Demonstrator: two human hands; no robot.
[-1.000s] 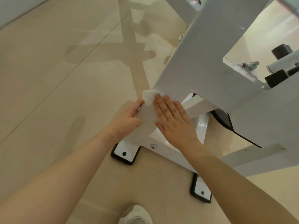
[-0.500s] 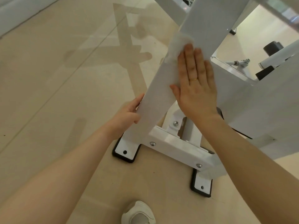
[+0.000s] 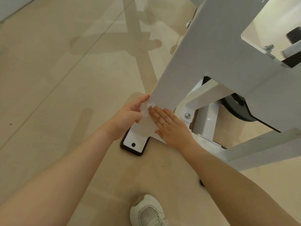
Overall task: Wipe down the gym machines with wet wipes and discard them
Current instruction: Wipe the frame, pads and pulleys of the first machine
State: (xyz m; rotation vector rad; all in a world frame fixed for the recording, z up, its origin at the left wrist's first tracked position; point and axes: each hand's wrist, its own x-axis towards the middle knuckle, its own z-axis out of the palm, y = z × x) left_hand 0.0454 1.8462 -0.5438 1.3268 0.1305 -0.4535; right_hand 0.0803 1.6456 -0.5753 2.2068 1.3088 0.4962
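White wet wipe (image 3: 146, 123) sits low on the slanted machine leg (image 3: 195, 66), just above the foot plate (image 3: 134, 142) at 6 o'clock of it. Right hand (image 3: 171, 128) presses it flat, fingers straight and together. Left hand (image 3: 128, 116) grips the leg's edge at 9 o'clock, fingers curled. Shoe (image 3: 148, 211) below.

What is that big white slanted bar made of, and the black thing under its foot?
The slanted bar looks like metal painted smooth white: flat faces, crisp edges, a steel bolt nearby. The black pad under the foot plate is probably rubber, since it looks dull and rounded, though hard plastic is possible.
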